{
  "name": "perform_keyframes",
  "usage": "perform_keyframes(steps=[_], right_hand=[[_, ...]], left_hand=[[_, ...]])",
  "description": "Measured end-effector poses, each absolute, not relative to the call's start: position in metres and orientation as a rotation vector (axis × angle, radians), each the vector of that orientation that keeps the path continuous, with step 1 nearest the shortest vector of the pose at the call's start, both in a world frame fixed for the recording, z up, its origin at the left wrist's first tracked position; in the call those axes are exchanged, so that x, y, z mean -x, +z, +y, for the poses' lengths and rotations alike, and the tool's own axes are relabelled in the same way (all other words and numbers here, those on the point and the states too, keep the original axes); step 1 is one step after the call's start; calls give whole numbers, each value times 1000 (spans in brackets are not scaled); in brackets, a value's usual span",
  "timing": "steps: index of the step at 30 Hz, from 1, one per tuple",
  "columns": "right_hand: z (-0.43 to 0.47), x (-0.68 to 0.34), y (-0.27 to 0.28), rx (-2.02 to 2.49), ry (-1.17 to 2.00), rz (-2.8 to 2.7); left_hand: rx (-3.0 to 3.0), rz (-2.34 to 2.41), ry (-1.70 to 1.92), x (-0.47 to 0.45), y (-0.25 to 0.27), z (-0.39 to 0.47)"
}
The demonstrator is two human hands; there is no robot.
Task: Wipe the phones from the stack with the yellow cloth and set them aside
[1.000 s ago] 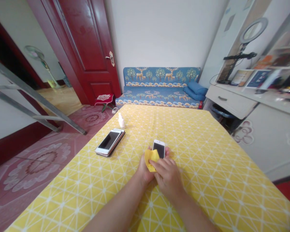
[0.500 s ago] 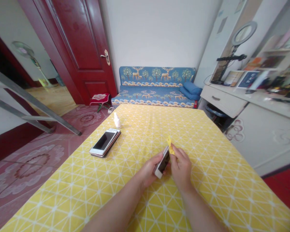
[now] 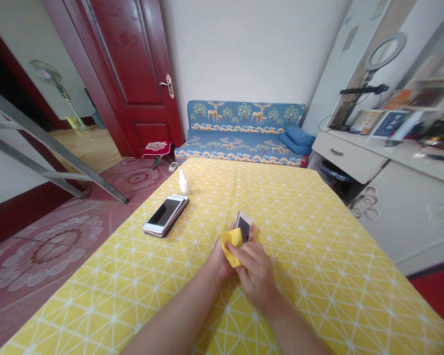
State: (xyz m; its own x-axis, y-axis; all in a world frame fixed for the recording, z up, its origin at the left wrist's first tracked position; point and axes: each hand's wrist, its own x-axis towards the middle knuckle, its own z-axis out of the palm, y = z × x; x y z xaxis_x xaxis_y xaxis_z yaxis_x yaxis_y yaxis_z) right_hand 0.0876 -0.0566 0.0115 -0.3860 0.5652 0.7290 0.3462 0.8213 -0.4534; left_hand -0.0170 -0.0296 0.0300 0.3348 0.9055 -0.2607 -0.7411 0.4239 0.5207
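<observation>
Phone (image 3: 243, 227), centre frame above the worktop (image 3: 318, 256): left hand (image 3: 222, 259) is gripping its edges; right hand (image 3: 257, 273) fingers are pinching a cloth (image 3: 232, 242) against it. Likely stiff, slick, fragile; best held by its sides.

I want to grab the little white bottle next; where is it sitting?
In the head view the small white bottle stands upright at the table's far left edge, just beyond the stacked phones, well left of both hands.
</observation>
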Motion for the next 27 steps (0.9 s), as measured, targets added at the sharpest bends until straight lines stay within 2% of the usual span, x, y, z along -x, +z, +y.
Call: perform_keyframes(steps=[5, 12, 15, 22, 27], right_hand=[[-47, -93, 12, 791, 92, -1988], [-29, -120, 12, 1122, -111, -1762], [-26, -129, 11, 1233, -52, -1677], [-22, -132, 9, 1216, 356, -1518], [-24, -124, 5, 1190, 249, -1622]], left_hand=[[-319, 532, 1072, 14, 31, -32], [-800, 621, 999, 7, 22, -39], [-882, 603, 971, 12, 23, -38], [-714, 578, 1046, 19, 30, -36], [-605, 750, 1195, 13, 25, -34]])
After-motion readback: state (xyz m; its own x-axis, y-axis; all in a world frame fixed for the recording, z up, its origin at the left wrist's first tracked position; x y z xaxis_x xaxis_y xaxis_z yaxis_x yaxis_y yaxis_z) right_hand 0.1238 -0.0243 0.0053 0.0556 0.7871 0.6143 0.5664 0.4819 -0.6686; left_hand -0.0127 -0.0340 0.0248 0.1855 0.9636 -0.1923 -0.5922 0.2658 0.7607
